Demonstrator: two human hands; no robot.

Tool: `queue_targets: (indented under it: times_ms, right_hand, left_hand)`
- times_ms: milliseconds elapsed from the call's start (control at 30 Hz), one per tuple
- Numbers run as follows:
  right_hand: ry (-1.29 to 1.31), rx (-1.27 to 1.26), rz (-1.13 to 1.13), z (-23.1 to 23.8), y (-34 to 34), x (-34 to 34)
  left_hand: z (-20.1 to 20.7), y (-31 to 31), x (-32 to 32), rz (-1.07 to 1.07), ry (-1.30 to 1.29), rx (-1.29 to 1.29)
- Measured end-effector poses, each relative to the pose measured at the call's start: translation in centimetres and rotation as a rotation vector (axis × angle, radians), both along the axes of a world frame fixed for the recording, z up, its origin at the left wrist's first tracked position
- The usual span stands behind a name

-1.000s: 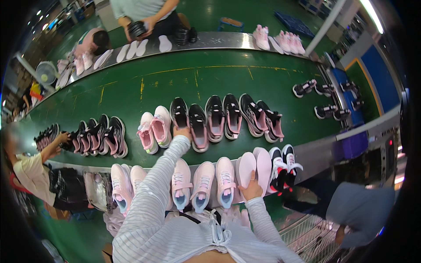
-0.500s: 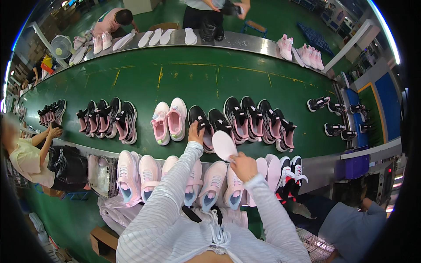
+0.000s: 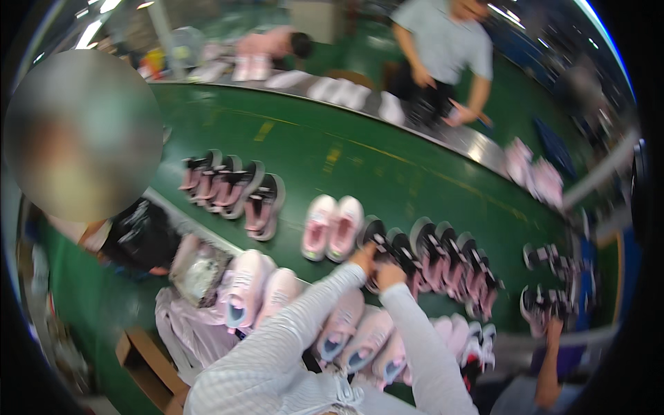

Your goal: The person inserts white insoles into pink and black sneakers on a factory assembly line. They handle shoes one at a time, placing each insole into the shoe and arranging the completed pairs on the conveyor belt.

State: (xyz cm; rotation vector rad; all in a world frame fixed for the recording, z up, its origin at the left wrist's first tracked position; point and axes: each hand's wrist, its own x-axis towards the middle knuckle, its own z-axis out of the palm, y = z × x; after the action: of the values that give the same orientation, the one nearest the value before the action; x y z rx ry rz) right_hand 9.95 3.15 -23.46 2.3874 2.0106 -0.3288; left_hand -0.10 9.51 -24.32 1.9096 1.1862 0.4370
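My left hand (image 3: 364, 258) grips a black sneaker (image 3: 373, 230) with pink lining, which stands on the green conveyor belt (image 3: 297, 159). At that same shoe's opening is my right hand (image 3: 391, 277); its fingers are blurred and partly hidden inside or behind the shoe. The pale insole held earlier does not show now. Just left of my hands stands a pair of pink-and-white shoes (image 3: 320, 225). To the right runs a row of black sneakers (image 3: 449, 252) with pink linings. Below my forearms, pink shoes with light blue linings (image 3: 340, 325) line the near ledge.
More black sneakers (image 3: 263, 207) stand on the belt's left. At the far right, a co-worker's arm (image 3: 551, 360) reaches to other black shoes (image 3: 534, 311). Another person (image 3: 443, 55) stands beyond the far ledge, where insoles (image 3: 339, 93) lie. An open cardboard box (image 3: 149, 370) sits lower left.
My view has swung and tilted. My right hand has moved with the insole to the black sneaker under my left hand, and the insole has gone out of sight.
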Motion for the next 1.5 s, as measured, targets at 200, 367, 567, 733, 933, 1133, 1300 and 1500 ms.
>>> queue_targets:
  times_ms: [200,367,567,733,933,1133,1300,1500]
  right_hand:
    - [0.179,0.03,-0.298,1.2,1.6,-1.7]
    - [0.166,-0.048,-0.171,-5.9,3.7,-0.9]
    - [0.215,0.009,-0.131,-5.9,4.4,-0.8]
    - [0.303,0.043,-0.1,-6.2,3.7,-0.8]
    - [0.451,0.548,-0.08,-1.7,-3.6,-1.8]
    - [0.39,0.414,-0.281,-4.0,-8.5,-0.2]
    - [0.428,0.226,-0.243,-0.4,-6.5,-3.5]
    - [0.243,0.185,-0.22,-4.3,-4.1,-3.5]
  left_hand:
    - [-2.5,-0.1,-0.6,-0.108,-0.174,0.059]
    - [-4.9,-0.5,-0.9,-0.075,-0.125,0.036]
    - [-4.0,-0.6,-0.7,-0.034,-0.092,-0.111]
    - [-2.8,0.1,-0.8,-0.041,-0.116,-0.155]
    - [-2.3,-1.8,-1.6,0.189,-0.301,0.346]
    - [2.4,-3.3,7.1,0.135,0.336,-0.394]
    - [-5.7,1.9,6.3,-0.499,0.84,-0.501]
    - [-6.6,3.0,5.1,-0.653,0.897,-0.403]
